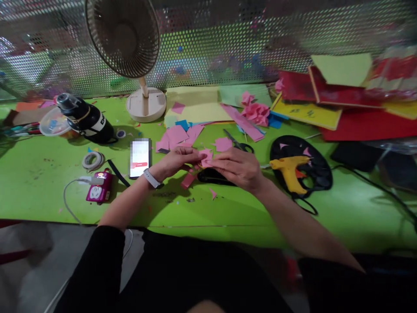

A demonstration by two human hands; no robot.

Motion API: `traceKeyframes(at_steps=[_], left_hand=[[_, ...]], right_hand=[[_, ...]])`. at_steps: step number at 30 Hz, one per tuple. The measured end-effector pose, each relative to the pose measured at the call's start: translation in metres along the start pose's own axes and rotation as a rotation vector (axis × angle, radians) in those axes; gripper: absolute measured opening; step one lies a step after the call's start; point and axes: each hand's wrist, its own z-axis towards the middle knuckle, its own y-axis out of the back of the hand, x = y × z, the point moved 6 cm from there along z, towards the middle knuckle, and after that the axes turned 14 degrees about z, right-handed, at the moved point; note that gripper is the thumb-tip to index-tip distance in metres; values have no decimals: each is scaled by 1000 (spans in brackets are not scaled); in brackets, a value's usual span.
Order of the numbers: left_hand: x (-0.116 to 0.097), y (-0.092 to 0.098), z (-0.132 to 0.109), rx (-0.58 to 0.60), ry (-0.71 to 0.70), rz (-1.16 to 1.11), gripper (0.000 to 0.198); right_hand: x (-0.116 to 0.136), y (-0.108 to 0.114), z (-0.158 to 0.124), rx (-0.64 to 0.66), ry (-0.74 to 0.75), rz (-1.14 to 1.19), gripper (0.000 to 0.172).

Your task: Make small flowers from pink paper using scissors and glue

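Between my two hands is a small piece of pink paper (206,157), pinched from both sides above the green table. My left hand (177,161), with a watch strap on its wrist, grips the paper's left edge between thumb and forefinger. From the other side, my right hand (239,167) has its fingertips closed on the same piece. Beyond them lie loose pink paper squares (177,135) and scissors (239,143). Below the hands are a dark object (213,177), partly covered, and a small folded pink strip (188,180).
A yellow glue gun (293,171) rests on a black tray (276,148) at right. Crumpled pink paper (256,112) lies farther back. On the left are a phone (140,158), a fan (145,104), a black bottle (87,119), a tape roll (93,161) and a purple power adapter (99,191).
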Motion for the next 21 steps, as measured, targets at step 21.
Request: traceKeyframes(at_steps=[21], left_hand=[[-7,-11,-3,-86,-206,242,24]], right_hand=[[-16,-2,-1,-226,-393,284,16]])
